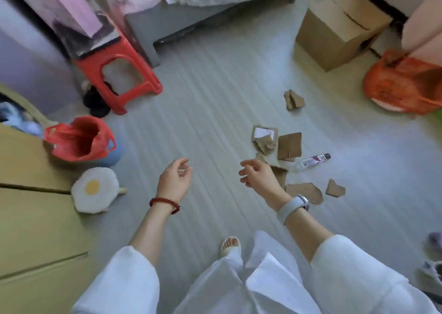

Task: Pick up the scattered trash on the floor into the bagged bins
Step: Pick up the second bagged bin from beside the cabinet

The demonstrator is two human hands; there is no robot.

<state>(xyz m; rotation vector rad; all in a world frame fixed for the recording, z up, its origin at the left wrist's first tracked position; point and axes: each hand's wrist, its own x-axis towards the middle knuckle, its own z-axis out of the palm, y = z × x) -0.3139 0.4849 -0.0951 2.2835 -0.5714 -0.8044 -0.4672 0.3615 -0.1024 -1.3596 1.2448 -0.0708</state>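
Several torn cardboard pieces [289, 145] lie scattered on the pale floor, right of centre, with a small plastic bottle [312, 161] among them. One more cardboard scrap [294, 99] lies farther back. A bin lined with a red bag [80, 138] stands at the left, and a second bin with an orange bag [404, 84] at the far right. My left hand [175, 179] hangs over bare floor, fingers loosely curled, holding nothing. My right hand [257, 176] hovers just left of the cardboard pile, fingers relaxed and empty.
A red plastic stool [119, 74] stands at the back left beside a bed frame [181, 24]. A closed cardboard box [339, 29] sits at the back right. A fried-egg plush cushion [94, 189] lies by wooden furniture [33, 218] on the left.
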